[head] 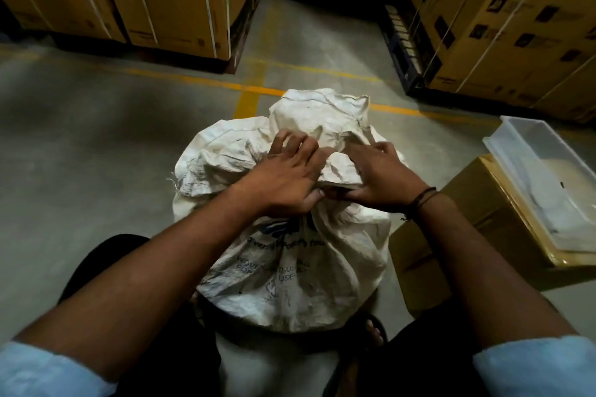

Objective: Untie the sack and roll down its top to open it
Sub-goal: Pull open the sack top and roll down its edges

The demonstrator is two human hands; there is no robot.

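Hands meet at the bunched neck of the sack (290, 284). The left hand (287, 179) grips cloth, fingers curled; the right hand (382, 179) pinches it.

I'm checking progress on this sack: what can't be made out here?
Tie on the sack: head view, left hand and right hand cover it.
Its contents: head view, gathered cloth hides them.
Its print: head view, folds and blur break it.
The clear tub: head view, right edge cuts it.
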